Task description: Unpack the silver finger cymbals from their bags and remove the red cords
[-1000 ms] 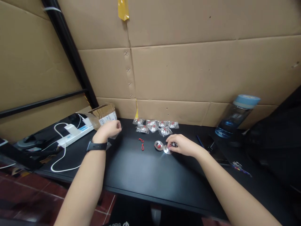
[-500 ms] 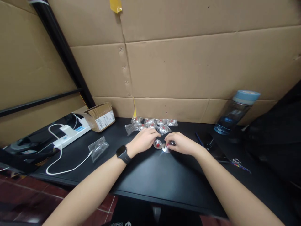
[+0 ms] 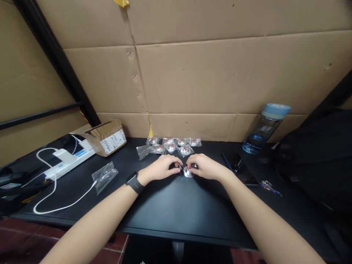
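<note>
My left hand point(image 3: 165, 167) is closed, its thumb and fingers pinching a small round silver metal disc point(image 3: 180, 167) that is tipped up on edge. Close beside it, my right hand point(image 3: 205, 167) has its fingertips pinched on the red middle of a second silver disc point(image 3: 188, 173), which lies on the black table. Something dark and shiny point(image 3: 195, 166) shows under the right fingers; its kind is hidden. Behind both hands, several similar discs with red centres lie in clear plastic bags point(image 3: 171, 147).
An open cardboard box point(image 3: 113, 141), a white power strip point(image 3: 73, 161) with cables and an empty clear bag point(image 3: 105, 178) are on the left. To the right are a dark flat device point(image 3: 243, 172), keys point(image 3: 266, 184), a blue-lidded bottle point(image 3: 264, 130) and a black bag point(image 3: 316, 161). Cardboard walls the back.
My left hand has taken hold of the disc that lay flat beside it and tipped it up. My right hand stays on its disc. The whole view has shifted slightly.
</note>
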